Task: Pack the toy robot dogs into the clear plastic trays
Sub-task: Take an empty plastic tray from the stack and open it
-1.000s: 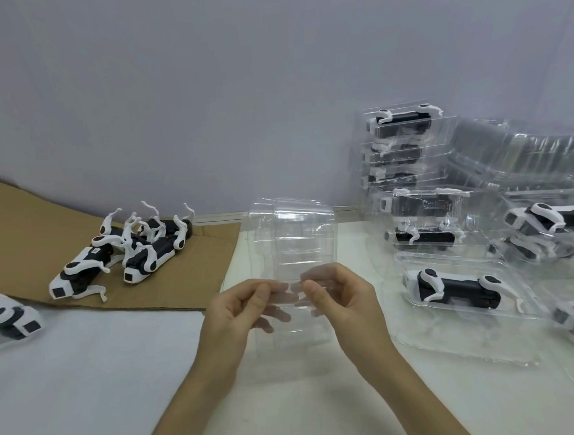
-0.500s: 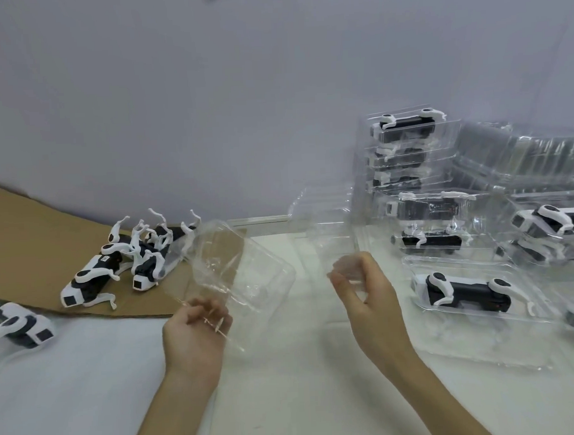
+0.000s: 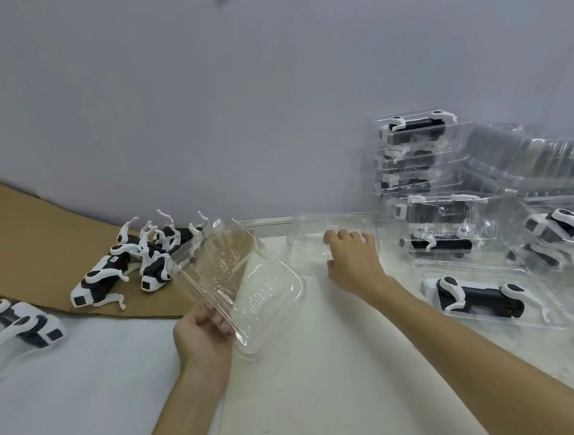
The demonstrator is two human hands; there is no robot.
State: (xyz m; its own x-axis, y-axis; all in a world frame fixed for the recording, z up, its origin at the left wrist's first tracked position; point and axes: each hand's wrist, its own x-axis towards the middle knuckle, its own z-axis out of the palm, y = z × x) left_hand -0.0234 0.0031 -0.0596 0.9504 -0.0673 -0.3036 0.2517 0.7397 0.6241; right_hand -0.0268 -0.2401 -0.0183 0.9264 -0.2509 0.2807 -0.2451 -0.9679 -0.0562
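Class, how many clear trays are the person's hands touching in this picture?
2. The empty tray is held tilted by the left hand; the second tray stands on the table, gripped by the right hand. Packed trays at right go untouched.

Left hand (image 3: pixel 203 336): grips tilted clear tray (image 3: pixel 237 282).
Right hand (image 3: pixel 353 263): rests on second tray (image 3: pixel 313 245).
Toy dogs (image 3: pixel 130 263): heaped on cardboard (image 3: pixel 30 248).

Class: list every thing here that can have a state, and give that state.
left hand, grips the held tray's rim.
held tray, empty, tilted, lifted.
right hand, on the second tray; grip unclear.
second tray, empty.
loose dogs, unpacked, on cardboard.
stacked trays, filled with dogs.
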